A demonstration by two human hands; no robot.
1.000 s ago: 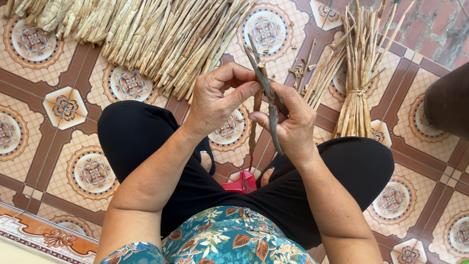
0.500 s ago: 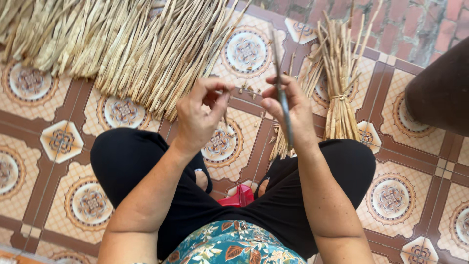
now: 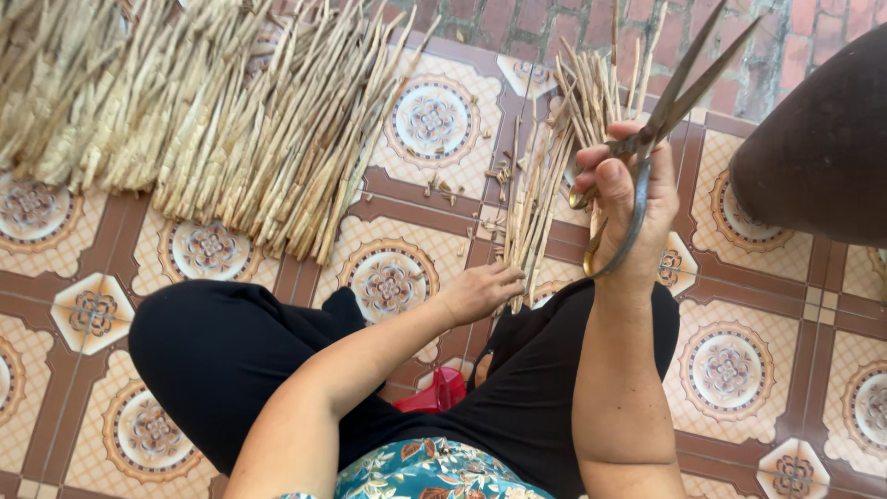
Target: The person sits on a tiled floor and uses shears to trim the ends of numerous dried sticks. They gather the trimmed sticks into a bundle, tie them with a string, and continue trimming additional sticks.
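The right hand (image 3: 621, 199) is raised, its grip closed around metal scissors (image 3: 652, 139) with blades parted. The left hand (image 3: 480, 291), fingers loosely curled, touches thin dried stalks (image 3: 534, 199) on the tiled floor (image 3: 730, 370) by the knee.

Left hand (image 3: 482, 291): a second ago it is up in front of the chest, pinching a thin strip together with the other hand; now it is down at the floor, its fingers (image 3: 511, 274) touching the lower ends of the small stick bundle (image 3: 536, 199).
Right hand (image 3: 624, 199): it no longer meets the left hand; now it is raised alone, apart from it.
Scissors (image 3: 651, 139): before, the blades point down and are close together; now they point up and stand apart.
Thin strip: it is between both hands before; now I cannot see it in either hand.
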